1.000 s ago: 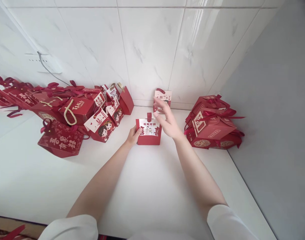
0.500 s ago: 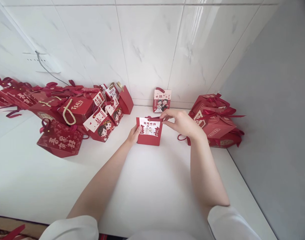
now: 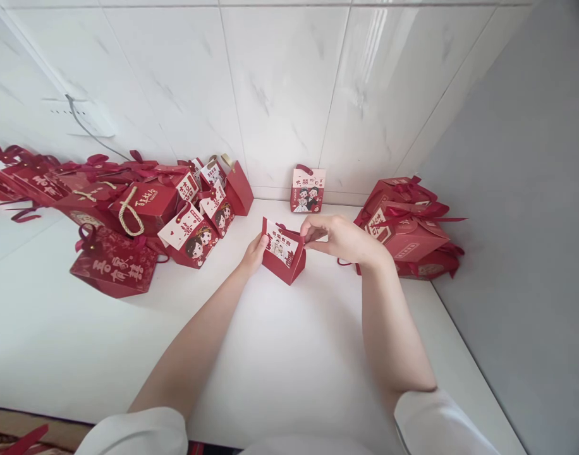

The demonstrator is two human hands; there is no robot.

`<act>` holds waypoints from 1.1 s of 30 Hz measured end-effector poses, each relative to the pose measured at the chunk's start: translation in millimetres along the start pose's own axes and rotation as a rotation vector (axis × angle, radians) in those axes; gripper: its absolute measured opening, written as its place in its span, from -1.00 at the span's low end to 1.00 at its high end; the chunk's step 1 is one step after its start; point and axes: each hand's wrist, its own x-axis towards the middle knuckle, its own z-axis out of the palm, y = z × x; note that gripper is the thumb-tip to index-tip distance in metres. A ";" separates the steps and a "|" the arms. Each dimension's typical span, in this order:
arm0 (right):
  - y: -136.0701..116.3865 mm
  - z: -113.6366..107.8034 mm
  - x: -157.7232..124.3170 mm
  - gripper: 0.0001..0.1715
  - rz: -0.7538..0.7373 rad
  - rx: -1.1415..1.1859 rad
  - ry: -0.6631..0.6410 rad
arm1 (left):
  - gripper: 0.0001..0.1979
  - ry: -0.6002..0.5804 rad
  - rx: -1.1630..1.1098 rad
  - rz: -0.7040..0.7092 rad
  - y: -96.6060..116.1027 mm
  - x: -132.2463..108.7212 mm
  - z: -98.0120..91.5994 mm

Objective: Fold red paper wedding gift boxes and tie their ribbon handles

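Note:
A small red gift box [image 3: 280, 265] with a white printed card panel and a ribbon loop at its top is between my hands, just above the white tabletop. It is turned at an angle, so one side face shows. My left hand [image 3: 254, 254] grips its left edge, thumb on the front and fingers behind. At the upper right edge, my right hand [image 3: 334, 239] pinches the box between thumb and fingertips. Behind it, a pink and red gift box [image 3: 308, 191] with a cartoon couple stands upright against the wall.
Several red gift boxes with ribbons and rope handles [image 3: 150, 205] crowd the left along the tiled wall. More red boxes [image 3: 406, 234] are stacked at the right beside a grey panel [image 3: 517, 221]. A cable [image 3: 88, 129] hangs from a wall socket at the left.
The red gift box has turned clockwise in my hands, and its right side face now shows. My right hand has shifted slightly down along its edge.

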 end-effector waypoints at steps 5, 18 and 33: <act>-0.5 -0.5 0.8 -0.82 -0.011 -0.168 -0.006 | -0.22 -0.014 0.063 0.039 -2.6 0.8 0.6; -9.4 1.6 -1.6 -0.88 -0.002 -0.236 -0.043 | -0.31 0.065 0.186 0.079 0.4 -1.9 3.5; -8.9 3.2 2.0 -0.80 -0.028 0.095 -0.084 | 0.14 -0.274 0.451 0.380 65.1 1.2 4.5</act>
